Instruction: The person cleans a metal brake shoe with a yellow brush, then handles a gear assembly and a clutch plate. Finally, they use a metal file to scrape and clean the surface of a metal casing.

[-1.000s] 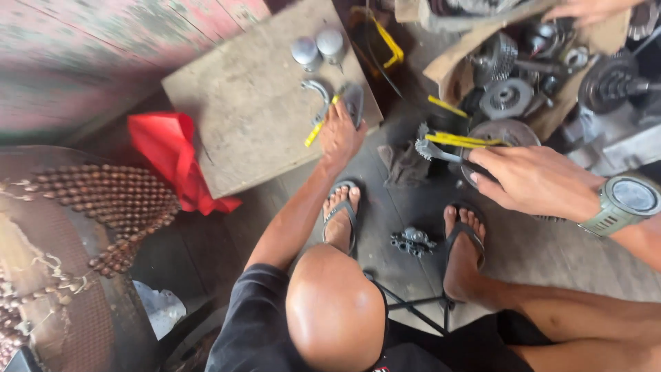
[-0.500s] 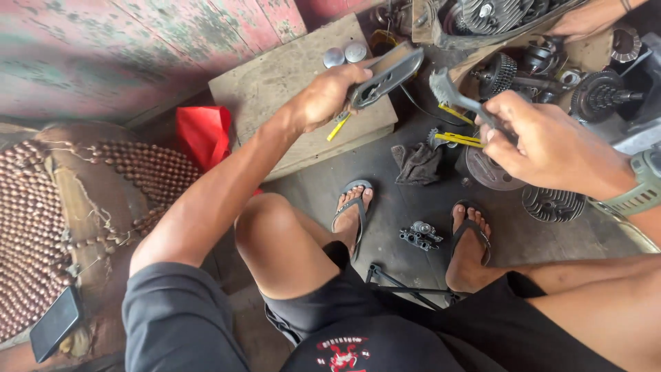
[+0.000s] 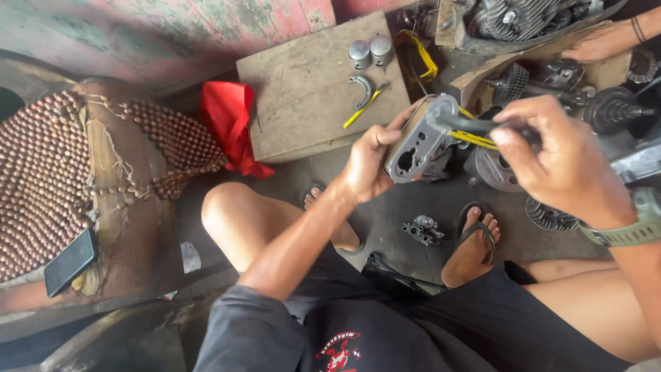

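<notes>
Lifted off the wooden board (image 3: 303,103) within the last second and now held up over the knees: a grey metal cover plate (image 3: 418,141), clasped along its near edge in the left hand (image 3: 368,165), grip closed firmly round it. Right hand (image 3: 561,162), half a second ago only nearing, now wrapped shut round a dark-handled tool (image 3: 475,126), tip pressed to the plate's upper edge. Left behind on the board: two small silver caps (image 3: 370,52), a curved metal piece (image 3: 363,89). Red cloth (image 3: 231,124) beside it, small engine part (image 3: 423,230) on the floor between sandalled feet. Work apparently moved from fetching to scraping or cleaning.
</notes>
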